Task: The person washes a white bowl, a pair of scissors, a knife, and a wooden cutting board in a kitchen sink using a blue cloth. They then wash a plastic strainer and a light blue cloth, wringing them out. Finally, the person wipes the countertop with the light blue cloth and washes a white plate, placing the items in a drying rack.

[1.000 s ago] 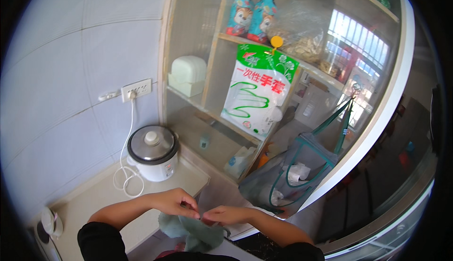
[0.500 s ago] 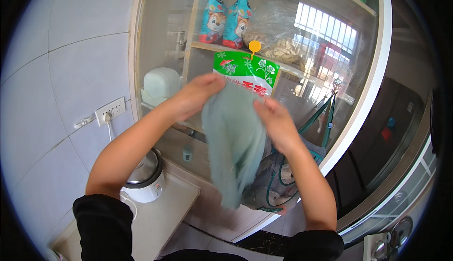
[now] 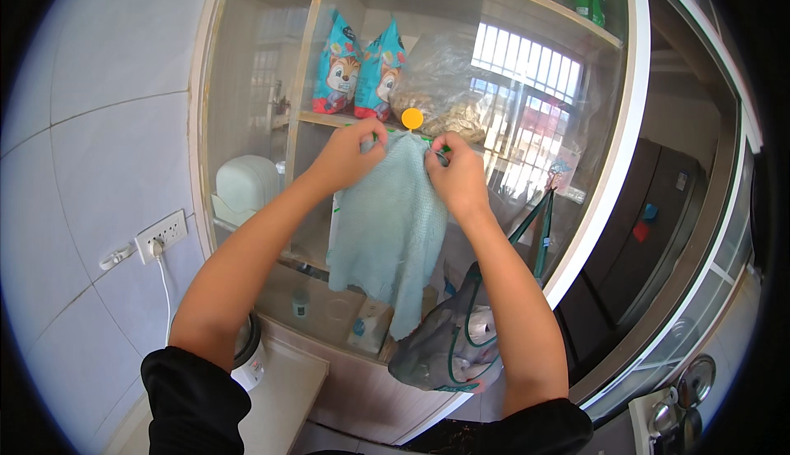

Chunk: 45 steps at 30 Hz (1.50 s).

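Observation:
A pale blue-green cleaning cloth (image 3: pixel 387 216) hangs down in front of the cabinet's glass, its top edge level with a round yellow hook (image 3: pixel 412 118). My left hand (image 3: pixel 350 155) pinches the cloth's upper left corner. On the other side, my right hand (image 3: pixel 457 175) is closed on its upper right corner. The middle of the top edge rises to a peak just beneath the hook; whether it is caught there I cannot tell. Behind the cloth, a green-and-white packet is almost wholly covered, with only slivers of its edges showing.
A mesh bag (image 3: pixel 444 348) with green straps hangs low to the right. Two blue-and-red snack bags (image 3: pixel 337 68) stand on a shelf behind the glass. At the lower left are a rice cooker (image 3: pixel 249 356) on a counter (image 3: pixel 288 397) and a wall socket (image 3: pixel 162 236) with a plugged-in cord.
Both hands have raised the cloth to just under the yellow hook, and it now covers the green packet. The view has shifted, so the cabinet sits lower and further left.

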Available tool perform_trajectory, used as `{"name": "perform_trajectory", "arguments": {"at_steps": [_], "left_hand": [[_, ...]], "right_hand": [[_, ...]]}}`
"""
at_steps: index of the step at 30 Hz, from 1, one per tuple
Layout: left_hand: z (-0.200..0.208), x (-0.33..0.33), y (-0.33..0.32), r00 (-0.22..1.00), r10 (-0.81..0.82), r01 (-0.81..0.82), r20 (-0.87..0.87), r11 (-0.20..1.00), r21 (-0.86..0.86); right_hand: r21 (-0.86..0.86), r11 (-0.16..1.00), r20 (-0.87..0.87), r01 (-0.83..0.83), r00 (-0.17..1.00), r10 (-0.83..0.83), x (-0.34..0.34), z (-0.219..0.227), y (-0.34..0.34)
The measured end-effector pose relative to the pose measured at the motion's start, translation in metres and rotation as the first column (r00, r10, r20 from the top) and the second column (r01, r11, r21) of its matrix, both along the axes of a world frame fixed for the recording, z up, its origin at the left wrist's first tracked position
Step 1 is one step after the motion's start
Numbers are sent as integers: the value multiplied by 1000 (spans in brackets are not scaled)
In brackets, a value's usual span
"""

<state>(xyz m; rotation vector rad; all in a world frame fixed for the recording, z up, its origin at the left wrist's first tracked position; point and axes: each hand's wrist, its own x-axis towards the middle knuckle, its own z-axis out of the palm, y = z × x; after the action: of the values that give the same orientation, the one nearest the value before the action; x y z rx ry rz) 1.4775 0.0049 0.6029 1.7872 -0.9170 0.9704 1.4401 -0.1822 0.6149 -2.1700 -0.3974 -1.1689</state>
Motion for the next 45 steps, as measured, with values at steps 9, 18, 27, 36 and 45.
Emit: {"name": "perform_trajectory", "arguments": {"at_steps": [9,18,27,36,45], "left_hand": [[-7,1,10,798,-49,50,-600,999,-15],[-30,-8,6,932,295,-302,-209,953,1],[-135,-80,42,908,418,-389,39,872,-296],[-388,-317,54,271,425,395,-864,769,502],[-489,-622,-90,-823,285,-81,-492,797,598]], "right_hand": [[-50,998,33,42,999,-41,-15,-20,0],[-126,980,92,152,986,-141,-15,-17,-7],[-148,951,56,-272,957,283,-123,-113,5],[-86,126,-994,-988,93,53,-156,-282,-19],[-16,-328,-1000,-945,9,24,-255,-368,14]]}}
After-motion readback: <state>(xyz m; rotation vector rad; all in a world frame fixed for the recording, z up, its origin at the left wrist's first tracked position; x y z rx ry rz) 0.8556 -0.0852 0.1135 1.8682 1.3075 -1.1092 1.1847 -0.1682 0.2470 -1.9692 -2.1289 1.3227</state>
